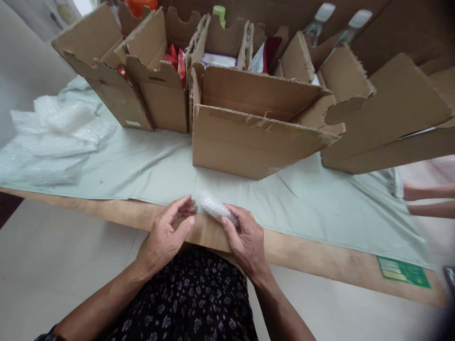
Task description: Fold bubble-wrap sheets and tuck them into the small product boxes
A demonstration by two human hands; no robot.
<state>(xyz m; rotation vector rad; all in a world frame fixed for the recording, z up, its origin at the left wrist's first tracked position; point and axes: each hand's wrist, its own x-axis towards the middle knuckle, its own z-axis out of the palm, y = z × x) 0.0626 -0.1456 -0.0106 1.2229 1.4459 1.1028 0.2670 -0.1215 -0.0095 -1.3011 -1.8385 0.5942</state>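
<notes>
A small roll of bubble wrap [215, 206] is gripped at its right end between the thumb and fingers of my right hand [246, 237], above the table's front edge. My left hand [169, 232] is just left of the roll, with thumb and fingers apart and nothing between them; it does not touch the wrap. What lies inside the roll, if anything, cannot be made out. Beyond the hands, an open cardboard box [249, 142] stands on the pale green cloth [152, 166].
Several flattened bubble wrap pieces [60, 137] are piled at the left. More cardboard boxes [159, 94] stand in a row behind, holding red packets and capped bottles [320, 21]. A green card [404, 272] lies on the table's wooden edge at right. Another person's legs [432, 199] show at far right.
</notes>
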